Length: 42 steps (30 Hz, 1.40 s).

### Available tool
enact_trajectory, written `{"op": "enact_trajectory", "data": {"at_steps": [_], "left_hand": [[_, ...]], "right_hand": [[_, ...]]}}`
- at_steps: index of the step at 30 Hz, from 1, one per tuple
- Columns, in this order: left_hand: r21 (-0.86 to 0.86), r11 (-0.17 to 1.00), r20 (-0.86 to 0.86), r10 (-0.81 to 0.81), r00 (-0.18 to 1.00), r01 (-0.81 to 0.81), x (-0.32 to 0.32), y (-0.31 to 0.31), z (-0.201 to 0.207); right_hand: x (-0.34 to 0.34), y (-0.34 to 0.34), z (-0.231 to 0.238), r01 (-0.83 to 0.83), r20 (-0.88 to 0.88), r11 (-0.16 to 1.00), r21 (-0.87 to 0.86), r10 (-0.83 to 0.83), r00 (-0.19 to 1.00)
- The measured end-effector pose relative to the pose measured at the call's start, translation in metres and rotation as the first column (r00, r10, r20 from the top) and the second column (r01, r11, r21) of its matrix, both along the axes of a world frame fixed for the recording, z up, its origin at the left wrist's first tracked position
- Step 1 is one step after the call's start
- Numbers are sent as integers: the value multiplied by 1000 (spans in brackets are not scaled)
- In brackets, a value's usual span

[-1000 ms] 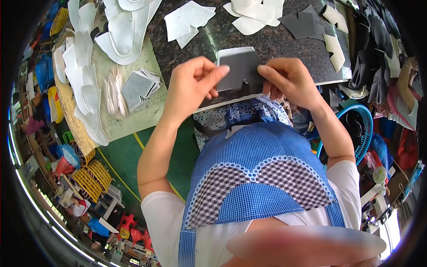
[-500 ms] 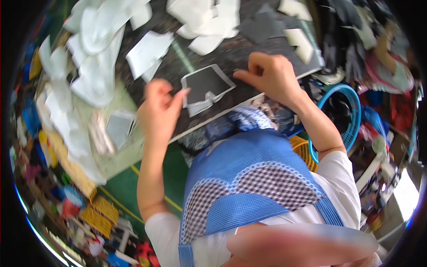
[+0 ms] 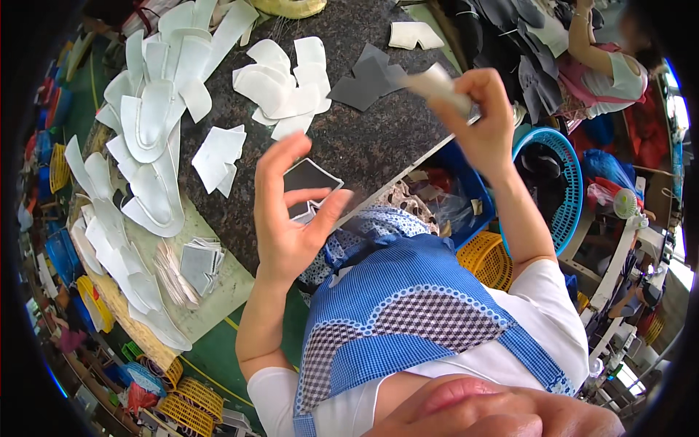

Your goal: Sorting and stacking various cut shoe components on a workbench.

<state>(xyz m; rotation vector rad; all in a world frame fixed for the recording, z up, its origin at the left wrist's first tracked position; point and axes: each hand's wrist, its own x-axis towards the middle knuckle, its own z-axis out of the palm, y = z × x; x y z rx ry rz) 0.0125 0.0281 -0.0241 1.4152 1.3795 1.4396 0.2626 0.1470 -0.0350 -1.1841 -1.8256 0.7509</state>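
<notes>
My right hand (image 3: 486, 120), raised over the table's right edge, pinches a cream cut piece (image 3: 439, 89) between thumb and fingers; the piece is smeared by motion. My left hand (image 3: 287, 207) hovers near the front edge with fingers spread and nothing seen in its grip. Partly hidden behind those fingers lies a dark grey piece (image 3: 314, 177) with white borders, on the dark speckled tabletop (image 3: 364, 146). Beyond it are a heap of white curved pieces (image 3: 287, 87), flat grey pieces (image 3: 370, 76) and another cream piece (image 3: 415, 34). A white cut piece (image 3: 218, 156) rests to the left.
Long white moulded pieces (image 3: 149, 138) overlap along the left side. Two small stacks, one of pale strips (image 3: 175, 275) and one of grey pieces (image 3: 202, 266), sit on a greenish board (image 3: 233, 273). A blue basket (image 3: 579, 182) and yellow basket (image 3: 486, 255) stand right; a co-worker (image 3: 608, 76) is beyond.
My right hand has taken hold of the cream piece and lifted it from the table's right side. My left hand has opened wider beside the white-bordered piece. The view has shifted.
</notes>
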Motion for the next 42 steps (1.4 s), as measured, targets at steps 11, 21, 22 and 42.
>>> {"op": "enact_trajectory", "data": {"at_steps": [11, 21, 22, 42], "left_hand": [[-381, 877, 209, -228, 951, 294, -8, -20, -3], [-319, 701, 590, -379, 713, 637, -36, -29, -10], [-271, 783, 522, -368, 769, 559, -32, -31, -6], [-529, 780, 609, 76, 789, 334, -38, -105, -20]], "right_hand": [[-51, -41, 11, -599, -524, 313, -737, 295, 799], [-85, -25, 49, -604, -439, -12, -797, 699, 565], [-87, -28, 49, -615, -456, -9, -788, 680, 575], [-34, -60, -6, -660, -94, 593, -462, 707, 701]]}}
